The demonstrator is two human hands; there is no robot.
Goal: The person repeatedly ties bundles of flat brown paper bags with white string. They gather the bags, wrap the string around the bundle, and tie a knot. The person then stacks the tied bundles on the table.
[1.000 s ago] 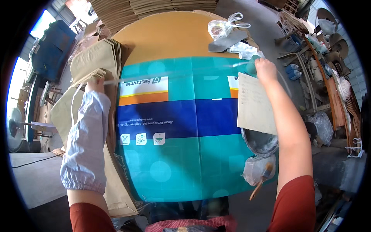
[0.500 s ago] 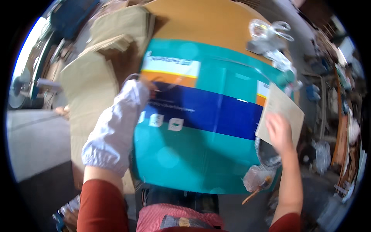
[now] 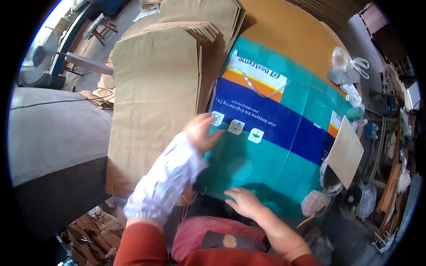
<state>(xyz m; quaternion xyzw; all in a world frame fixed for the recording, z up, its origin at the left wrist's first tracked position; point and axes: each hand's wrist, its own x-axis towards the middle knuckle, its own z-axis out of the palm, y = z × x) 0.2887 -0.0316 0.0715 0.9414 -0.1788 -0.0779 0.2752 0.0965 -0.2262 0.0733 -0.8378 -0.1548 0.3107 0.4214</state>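
A large teal, blue and orange printed sheet (image 3: 275, 162) covers the near part of the table in front of me. My left hand (image 3: 202, 133), its wrist in a pale sleeve cover, is over the sheet's left edge beside a stack of brown paper sacks (image 3: 153, 106). Its fingers and thumb are apart, with nothing between them. At the sheet's near edge lies my right hand (image 3: 244, 203), fingers stretched out and empty. A loose white strap (image 3: 250, 83) curves across the sheet's far left part.
On the right, a thin tan board (image 3: 347, 153) covers part of a dark bowl (image 3: 330, 176). Nearer me sits a plastic-wrapped lump (image 3: 314, 203) with a wooden handle. White plastic bags (image 3: 348, 66) lie at the far right. Another sack pile (image 3: 202, 13) stands behind the first.
My right hand has left the tan board and come to the sheet's near edge. My left hand has moved nearer me from the sheet's upper left. The view has shifted left.
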